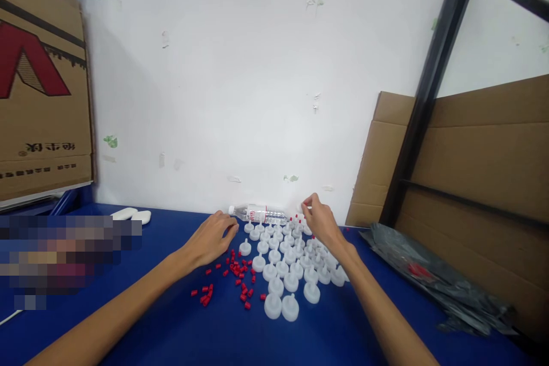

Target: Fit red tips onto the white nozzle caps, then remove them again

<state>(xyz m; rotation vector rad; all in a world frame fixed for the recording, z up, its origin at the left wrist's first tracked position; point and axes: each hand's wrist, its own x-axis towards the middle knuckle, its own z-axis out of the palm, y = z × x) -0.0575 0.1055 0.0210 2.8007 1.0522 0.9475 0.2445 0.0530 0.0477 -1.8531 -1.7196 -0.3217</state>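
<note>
Several white plastic caps with small spouts [286, 270] stand in rows on the blue table [240, 337]. Several small red tips [237, 277] lie scattered to their left. My left hand [213, 239] rests palm down just above the red tips, fingers curled together near the leftmost caps; what it holds, if anything, is hidden. My right hand [321, 222] is raised over the far rows of caps, thumb and forefinger pinched on a tiny piece I cannot make out. Some far caps carry red tips.
A clear plastic bottle [257, 213] lies on its side against the white wall behind the caps. Two white oval objects [131, 215] lie at far left. A grey plastic bag [433, 280] and cardboard sheets [476, 177] are at right; a cardboard box [40, 86] stands upper left.
</note>
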